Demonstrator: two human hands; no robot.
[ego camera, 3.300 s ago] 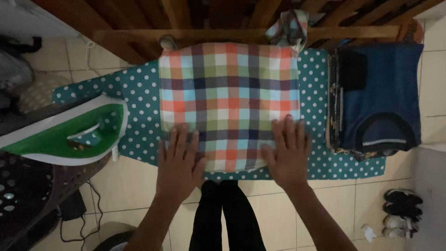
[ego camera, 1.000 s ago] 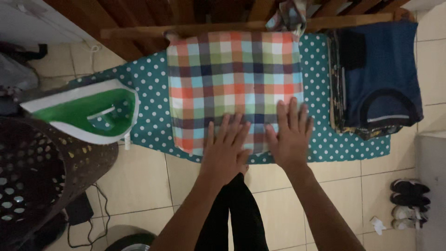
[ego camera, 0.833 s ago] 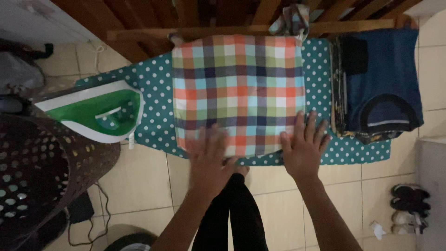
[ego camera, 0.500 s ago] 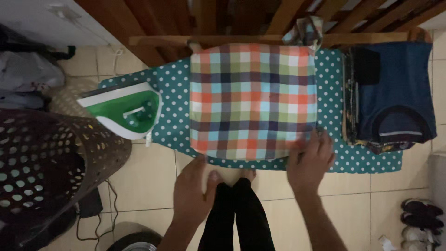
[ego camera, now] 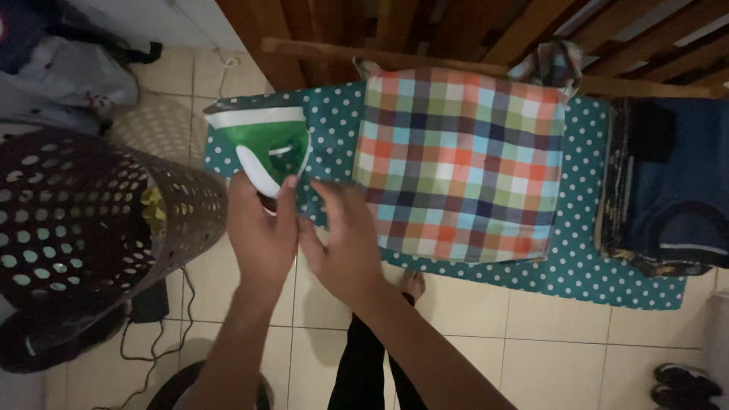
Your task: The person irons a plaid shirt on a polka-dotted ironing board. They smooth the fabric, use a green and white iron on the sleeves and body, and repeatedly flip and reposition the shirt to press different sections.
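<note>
**Reaching for the green iron at the left of the board**

Reaching with both hands toward the green and white iron (ego camera: 266, 148), which stands on the left part of the polka-dot ironing board (ego camera: 577, 262); my left hand (ego camera: 260, 231) has its fingertips up against the iron's near end, fingers close together and lightly curled, though I cannot tell whether they grip it yet; my right hand (ego camera: 345, 243) lies just beside, fingers loosely spread on the teal cover at the near left corner of the folded checked cloth (ego camera: 463, 163), holding nothing that I can see.

The iron's long axis runs roughly from the far edge of the board toward me; its narrow end seems to point at my hands and its broad white end away, though in this dim light I would not swear which end is the nose.

The risk, as I judge it: the iron sits near the board's left end, with the perforated dark laundry basket (ego camera: 91, 220) just below and a cord (ego camera: 163, 342) on the tiled floor; a fumbled grip could tip it off; my fingers near the soleplate could be burnt if it is hot; the stack of dark blue clothes (ego camera: 672, 186) at the right lies well apart.
</note>
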